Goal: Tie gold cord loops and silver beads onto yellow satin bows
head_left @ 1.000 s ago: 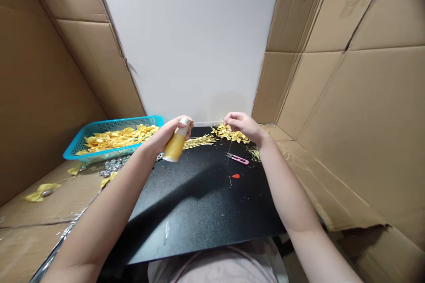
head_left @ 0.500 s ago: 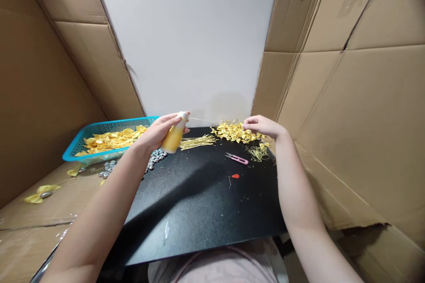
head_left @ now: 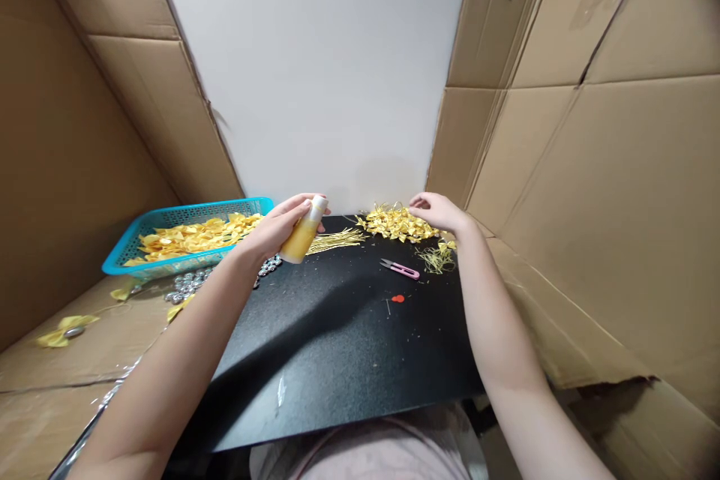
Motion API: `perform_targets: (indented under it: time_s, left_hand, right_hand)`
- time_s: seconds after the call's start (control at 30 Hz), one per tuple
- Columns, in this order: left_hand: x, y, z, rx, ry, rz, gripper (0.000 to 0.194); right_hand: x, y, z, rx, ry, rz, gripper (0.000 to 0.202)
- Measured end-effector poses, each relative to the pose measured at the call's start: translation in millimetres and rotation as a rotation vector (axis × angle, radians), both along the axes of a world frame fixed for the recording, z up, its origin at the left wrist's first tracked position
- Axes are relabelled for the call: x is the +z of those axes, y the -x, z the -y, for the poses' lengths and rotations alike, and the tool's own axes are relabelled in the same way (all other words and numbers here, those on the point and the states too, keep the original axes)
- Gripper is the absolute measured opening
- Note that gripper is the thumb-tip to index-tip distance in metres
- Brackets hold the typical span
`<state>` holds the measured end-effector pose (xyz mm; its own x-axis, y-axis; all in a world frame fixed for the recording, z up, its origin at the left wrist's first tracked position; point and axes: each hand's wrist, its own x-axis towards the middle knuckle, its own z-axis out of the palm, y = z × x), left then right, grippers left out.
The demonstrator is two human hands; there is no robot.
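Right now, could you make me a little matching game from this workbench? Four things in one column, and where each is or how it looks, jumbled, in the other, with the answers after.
Things
1. Thread spool
2. Snips
3. Basket
4. Pile of bows

Places and looks
A. Blue, with yellow pieces inside
B. Heaped near the right hand
C. Gripped in the left hand
D. Pink-handled, lying on the black tabletop

Right pairs
1-C
2-D
3-A
4-B
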<state>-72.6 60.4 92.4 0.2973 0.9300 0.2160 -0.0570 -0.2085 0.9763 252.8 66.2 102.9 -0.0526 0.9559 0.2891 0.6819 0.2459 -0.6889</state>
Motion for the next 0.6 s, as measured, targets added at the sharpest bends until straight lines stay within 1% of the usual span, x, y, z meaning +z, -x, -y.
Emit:
perform_targets:
  time_s: [0.07,0.13,0.2,0.27,0.33,0.37,0.4,0.43,0.5,0.6]
  left_hand:
    - [1.4,-2,2,-0.02,0.0,-0.004,0.027]
    - [3.1,-4,5,-0.033,-0.003,-0.012,0.027]
    - [4.3,-6,8,-0.043,-0.001,-0.038,0.03]
    - [4.9,-7,10,-0.053,0.008,-0.066,0.035]
    - [5.4,-6,11,-0.058,0.015,-0.068,0.038]
    - [5.7,-5,11,-0.057,0.018,-0.06,0.039]
    - [6.2,-4,12,-0.053,0.02,-0.05,0.039]
    - [6.8,-4,12,-0.05,0.023,-0.039,0.039]
    - [8.5,-3,11,-0.043,0.029,-0.015,0.038]
    - [11.1,-2,10,-0.037,0.037,0.021,0.035]
  right_hand:
    - [1.0,20,4,0.087,-0.091,-0.102,0.019]
    - [-1.2,48,9,0.216,-0.086,-0.206,0.026]
    - [-7.6,79,15,0.365,-0.015,-0.297,0.03]
    - [-16.9,105,18,0.504,0.093,-0.372,0.03]
    - [-25.4,121,18,0.625,0.201,-0.407,0.021]
    - [-28.3,125,17,0.666,0.238,-0.419,0.016]
    - [-29.9,126,16,0.694,0.26,-0.436,0.017]
    - [-30.3,125,15,0.71,0.269,-0.46,0.022]
    - [-27.8,117,12,0.717,0.273,-0.528,0.031]
    - [-19.9,99,10,0.714,0.276,-0.6,0.036]
